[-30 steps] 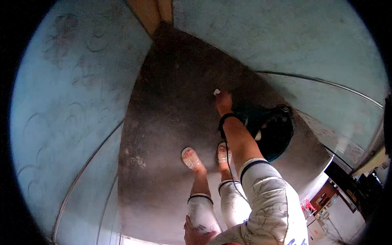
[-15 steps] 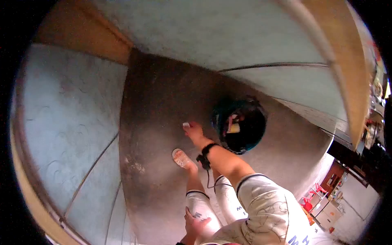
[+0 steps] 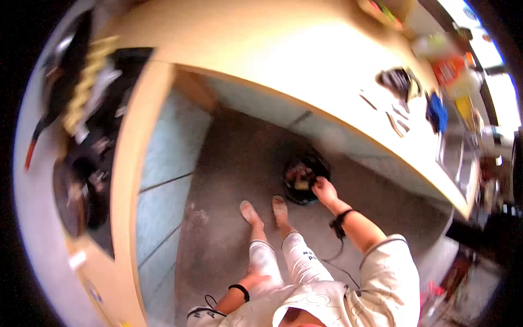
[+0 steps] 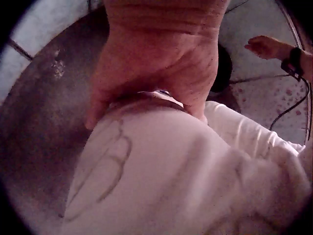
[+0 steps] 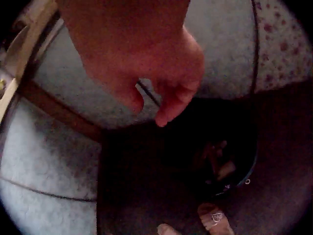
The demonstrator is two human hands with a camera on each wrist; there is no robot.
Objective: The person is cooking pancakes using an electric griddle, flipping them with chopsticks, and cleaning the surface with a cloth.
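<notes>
My right hand (image 3: 326,191) hangs at the right side of a dark bin (image 3: 303,202) on the floor, overlapping its edge in the head view. In the right wrist view the right hand (image 5: 151,73) has loosely bent fingers and a gap between thumb and fingertips, with nothing between them. Inside the bin lies some litter (image 5: 222,167), including a pale yellowish piece. My left hand (image 3: 255,279) rests on the left thigh, in white trousers (image 4: 156,152). Seen from the left wrist, that left hand (image 4: 159,58) lies spread over the leg, fingertips partly hidden.
A pale wooden counter (image 3: 261,38) runs around the floor area, above tiled walls (image 3: 163,147). Knives (image 3: 396,122), a blue cloth (image 3: 437,111) and a sink (image 3: 457,158) are at right. A dark stove area with a pan (image 3: 71,191) stands at left.
The head view has risen, bringing the counter into sight. My right hand moved right, from beside the bin to its edge, and the small white piece it held has left it. The left hand stays on the leg.
</notes>
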